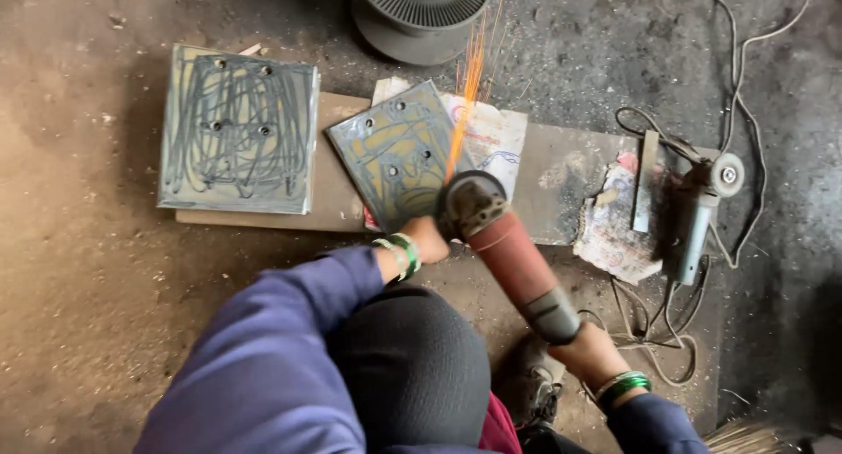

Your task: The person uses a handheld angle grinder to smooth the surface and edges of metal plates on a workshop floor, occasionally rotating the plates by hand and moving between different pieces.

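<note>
My right hand (589, 352) grips the rear of a red angle grinder (517, 261). My left hand (428, 238) holds the grinder near its head, by the guard. The grinder's disc (463, 191) touches the right edge of a square metal plate (395, 151) with several holes, and orange sparks (471, 77) fly away from me. The plate lies tilted on a flat board (561, 169) on the floor. Both wrists wear green bangles, and my sleeves are blue.
A second, larger scratched metal plate (239, 129) lies to the left. Another angle grinder (702, 213) rests on the right beside a metal strip (645, 180) and torn paper (614, 230). A wire spool (421, 15) stands at the top. Cables (745, 112) trail right.
</note>
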